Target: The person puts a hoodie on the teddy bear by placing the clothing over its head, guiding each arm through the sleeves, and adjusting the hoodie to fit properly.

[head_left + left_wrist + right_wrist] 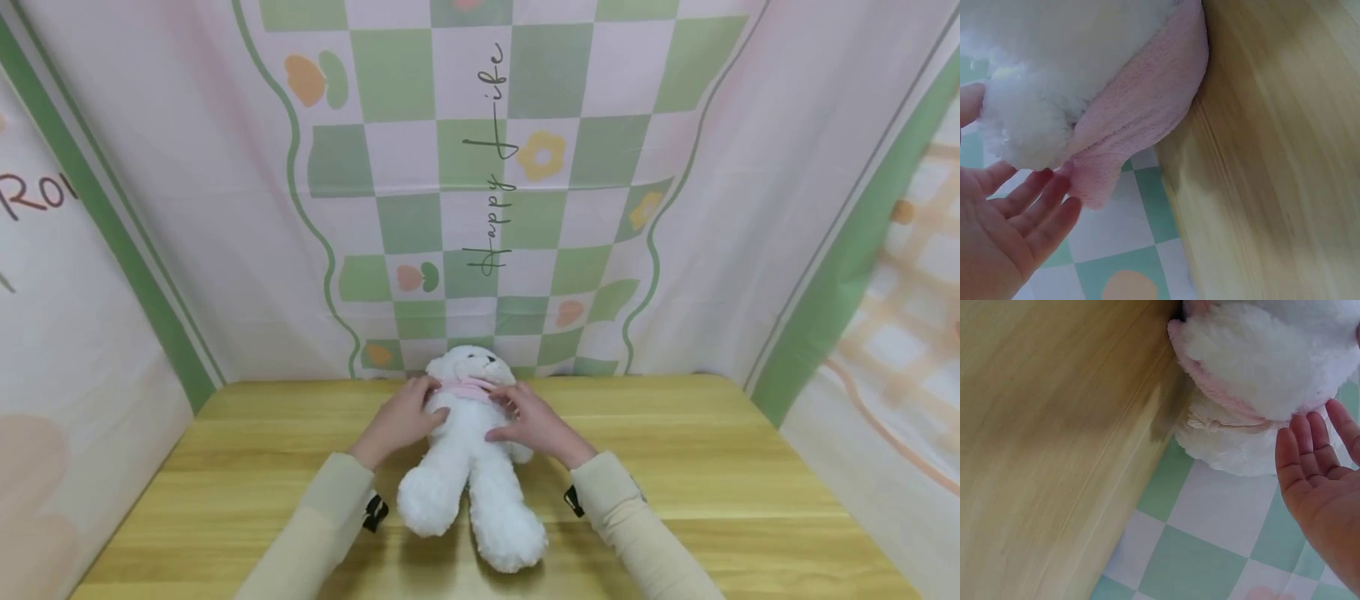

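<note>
A white plush bear (470,433) lies on the table, its head at the far edge and its legs toward me. A pink neck cloth (467,388) circles its neck. My left hand (402,419) rests against the shoulder and chest on the left, thumb spread from the fingers. In the left wrist view its fingertips touch a corner of the pink cloth (1099,181) beside the fur. On the other side my right hand (536,423) touches the chest and cloth. The right wrist view shows its nearly straight fingers (1307,440) against the fur at the cloth's edge.
The wooden table (660,467) extends to both sides of the bear. Behind it hangs a green and white checkered cloth (472,167) with lettering. Printed fabric side panels (82,400) flank the table. A thin cord with a knot (1215,426) shows near the neck cloth.
</note>
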`<state>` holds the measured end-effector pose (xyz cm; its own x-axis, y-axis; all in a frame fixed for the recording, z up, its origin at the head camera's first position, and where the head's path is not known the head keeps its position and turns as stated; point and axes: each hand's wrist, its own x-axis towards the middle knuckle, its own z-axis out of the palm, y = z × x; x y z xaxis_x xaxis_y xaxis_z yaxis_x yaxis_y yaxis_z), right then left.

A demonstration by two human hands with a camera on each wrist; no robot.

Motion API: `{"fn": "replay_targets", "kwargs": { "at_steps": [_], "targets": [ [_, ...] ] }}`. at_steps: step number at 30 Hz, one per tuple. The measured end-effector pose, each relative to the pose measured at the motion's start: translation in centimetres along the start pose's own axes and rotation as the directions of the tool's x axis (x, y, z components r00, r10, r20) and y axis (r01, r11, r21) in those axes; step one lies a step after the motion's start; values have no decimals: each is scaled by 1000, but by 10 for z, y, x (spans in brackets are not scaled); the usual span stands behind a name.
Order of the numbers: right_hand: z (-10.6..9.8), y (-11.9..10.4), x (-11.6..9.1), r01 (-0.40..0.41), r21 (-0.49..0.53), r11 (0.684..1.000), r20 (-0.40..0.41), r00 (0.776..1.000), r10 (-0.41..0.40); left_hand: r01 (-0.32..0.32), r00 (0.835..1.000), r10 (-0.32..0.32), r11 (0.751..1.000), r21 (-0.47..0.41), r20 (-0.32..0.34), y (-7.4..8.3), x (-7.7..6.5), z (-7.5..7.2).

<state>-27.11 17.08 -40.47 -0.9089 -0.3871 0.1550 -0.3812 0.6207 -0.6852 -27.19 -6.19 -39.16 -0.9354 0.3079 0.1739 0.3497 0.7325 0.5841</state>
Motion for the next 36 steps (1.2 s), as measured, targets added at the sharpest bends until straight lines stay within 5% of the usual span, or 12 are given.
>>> {"fn": "replay_targets", "kwargs": {
  "at_steps": [7, 17, 23, 30, 36],
  "targets": [
    [1, 4, -1, 52, 21, 998, 43, 998, -53, -5, 998, 9, 998, -65, 66, -7, -1, 0],
    [9, 6, -1, 5, -5, 1000, 29, 1000, -5, -86, 996, 86, 994, -73, -8, -13, -6, 8],
    [14, 4, 0, 7, -9, 1000, -3, 1000, -7, -113, 993, 115, 990, -88, 14, -19, -6, 11],
    [19, -2, 2, -5, 19, 1000, 3, 1000, 5, 6, 993, 7, 994, -105, 118, -20, -7, 5],
    [20, -2, 3, -16, 0, 1000, 9, 1000, 16, 0, 999, 3, 997, -82, 35, -18, -11, 12]
  ]
}}
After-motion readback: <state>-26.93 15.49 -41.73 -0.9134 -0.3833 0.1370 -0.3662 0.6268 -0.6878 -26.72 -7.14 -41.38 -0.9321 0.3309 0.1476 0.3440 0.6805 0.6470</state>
